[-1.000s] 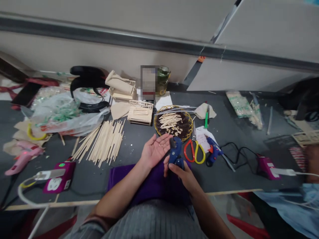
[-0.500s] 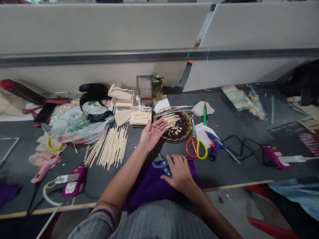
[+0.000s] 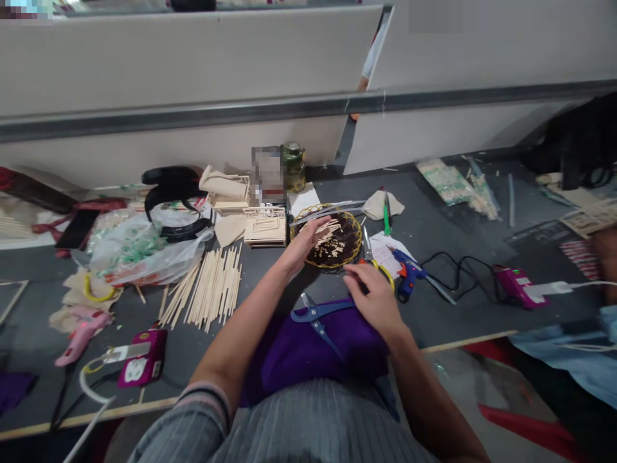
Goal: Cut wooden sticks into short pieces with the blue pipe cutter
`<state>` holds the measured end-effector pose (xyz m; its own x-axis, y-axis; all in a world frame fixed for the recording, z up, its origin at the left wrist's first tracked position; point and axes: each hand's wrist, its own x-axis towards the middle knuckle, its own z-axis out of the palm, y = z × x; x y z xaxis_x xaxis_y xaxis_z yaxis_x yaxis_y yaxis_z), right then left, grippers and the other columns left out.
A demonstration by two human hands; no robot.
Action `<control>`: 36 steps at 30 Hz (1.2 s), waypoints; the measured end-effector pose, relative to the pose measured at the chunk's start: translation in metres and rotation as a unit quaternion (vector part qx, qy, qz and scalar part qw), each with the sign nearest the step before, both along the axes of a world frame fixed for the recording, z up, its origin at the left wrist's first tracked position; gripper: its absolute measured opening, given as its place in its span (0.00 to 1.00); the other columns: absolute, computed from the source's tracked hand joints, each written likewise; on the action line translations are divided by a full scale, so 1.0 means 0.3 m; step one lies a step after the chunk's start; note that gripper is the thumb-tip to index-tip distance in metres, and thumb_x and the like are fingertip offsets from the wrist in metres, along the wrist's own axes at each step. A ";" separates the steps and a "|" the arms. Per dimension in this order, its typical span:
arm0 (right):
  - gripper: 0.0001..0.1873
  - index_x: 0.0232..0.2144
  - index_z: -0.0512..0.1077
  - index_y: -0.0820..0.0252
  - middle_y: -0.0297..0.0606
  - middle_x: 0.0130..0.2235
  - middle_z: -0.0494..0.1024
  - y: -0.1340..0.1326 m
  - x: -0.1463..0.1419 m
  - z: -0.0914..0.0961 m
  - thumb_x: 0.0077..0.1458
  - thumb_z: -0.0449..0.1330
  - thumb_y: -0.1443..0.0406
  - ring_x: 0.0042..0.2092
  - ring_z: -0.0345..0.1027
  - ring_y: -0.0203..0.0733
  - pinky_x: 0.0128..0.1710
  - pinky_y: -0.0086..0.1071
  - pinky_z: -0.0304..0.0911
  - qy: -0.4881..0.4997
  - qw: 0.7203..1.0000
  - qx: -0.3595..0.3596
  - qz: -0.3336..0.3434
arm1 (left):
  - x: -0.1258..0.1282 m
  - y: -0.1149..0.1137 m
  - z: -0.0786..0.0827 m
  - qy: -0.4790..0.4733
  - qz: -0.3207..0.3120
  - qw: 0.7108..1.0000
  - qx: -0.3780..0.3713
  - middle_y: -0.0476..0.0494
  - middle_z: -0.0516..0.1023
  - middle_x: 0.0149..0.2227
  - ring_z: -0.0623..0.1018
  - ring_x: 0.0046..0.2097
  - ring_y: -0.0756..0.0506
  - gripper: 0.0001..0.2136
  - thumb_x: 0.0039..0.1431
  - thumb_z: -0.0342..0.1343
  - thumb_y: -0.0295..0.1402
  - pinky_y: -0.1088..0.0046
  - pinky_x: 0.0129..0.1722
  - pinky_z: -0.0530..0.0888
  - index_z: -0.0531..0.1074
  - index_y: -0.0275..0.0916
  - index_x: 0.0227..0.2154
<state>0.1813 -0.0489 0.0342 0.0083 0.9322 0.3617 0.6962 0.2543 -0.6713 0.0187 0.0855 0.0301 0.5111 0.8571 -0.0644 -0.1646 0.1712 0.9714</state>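
Note:
My left hand (image 3: 304,247) reaches over the left rim of a round yellow-edged basket (image 3: 359,243), fingers stretched out towards the short wooden sticks (image 3: 328,230) inside. Small cut bits of wood (image 3: 332,249) also lie in it. Loosely bent and apart, the fingers of my right hand (image 3: 376,297) hold nothing that I can see. That hand is in front of the basket and partly covers the scissors (image 3: 387,273) with red and yellow handles. Blue-handled cutters (image 3: 314,313) rest, jaws spread, on a purple cloth (image 3: 294,350) by my lap.
Long wooden sticks (image 3: 214,289) lie left of my left arm, behind a pink glue gun (image 3: 83,334) and a magenta power box (image 3: 143,357). Small stick-built furniture (image 3: 265,228) stands behind. To the right are a blue glue gun (image 3: 409,273) and its cable.
My left hand has turned from palm-up and moved over the basket. My right hand has left the cutters and shifted up and right to beside the scissors. The view has shifted slightly.

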 end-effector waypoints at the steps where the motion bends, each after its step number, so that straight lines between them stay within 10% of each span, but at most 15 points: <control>1: 0.10 0.43 0.73 0.58 0.41 0.39 0.78 0.022 0.026 0.012 0.63 0.54 0.64 0.42 0.72 0.45 0.45 0.39 0.67 0.014 1.000 0.003 -0.023 | -0.018 0.010 0.000 0.039 -0.001 0.999 0.027 0.40 0.70 0.59 0.71 0.59 0.39 0.25 0.66 0.39 0.51 0.58 0.57 0.66 0.68 0.42 0.55; 3: 0.10 0.41 0.74 0.58 0.42 0.39 0.78 0.077 0.069 0.028 0.61 0.54 0.64 0.40 0.72 0.45 0.41 0.37 0.67 0.026 0.998 0.001 -0.055 | -0.052 0.034 -0.002 0.171 0.035 0.976 0.131 0.36 0.75 0.53 0.76 0.52 0.41 0.23 0.69 0.36 0.44 0.62 0.49 0.72 0.67 0.37 0.55; 6: 0.09 0.37 0.75 0.58 0.41 0.38 0.79 0.182 0.094 0.032 0.59 0.55 0.65 0.36 0.72 0.44 0.38 0.36 0.66 0.000 0.998 -0.014 -0.066 | -0.084 0.068 -0.010 0.447 0.021 0.841 0.304 0.38 0.78 0.41 0.75 0.45 0.42 0.14 0.64 0.47 0.34 0.64 0.46 0.72 0.75 0.35 0.43; 10: 0.08 0.33 0.75 0.57 0.39 0.36 0.78 0.320 0.061 0.023 0.57 0.55 0.69 0.40 0.71 0.45 0.41 0.35 0.63 -0.093 0.994 -0.063 0.001 | -0.059 0.086 -0.025 0.521 -0.030 0.773 0.359 0.37 0.76 0.38 0.70 0.49 0.38 0.06 0.56 0.56 0.28 0.62 0.48 0.69 0.78 0.36 0.29; 16: 0.11 0.37 0.75 0.58 0.39 0.38 0.78 0.382 0.025 0.020 0.61 0.52 0.67 0.40 0.70 0.43 0.42 0.33 0.62 -0.112 0.991 -0.068 0.004 | 0.024 0.085 -0.045 0.595 -0.081 0.694 0.396 0.29 0.74 0.44 0.69 0.52 0.36 0.11 0.58 0.50 0.24 0.62 0.46 0.70 0.78 0.30 0.36; 36: 0.14 0.37 0.78 0.61 0.48 0.44 0.77 0.548 0.066 -0.035 0.62 0.51 0.70 0.46 0.70 0.47 0.42 0.33 0.61 -0.332 0.927 -0.171 0.041 | 0.051 0.107 -0.024 0.670 -0.115 0.626 0.381 0.27 0.74 0.46 0.76 0.48 0.36 0.12 0.57 0.55 0.26 0.65 0.42 0.73 0.76 0.28 0.42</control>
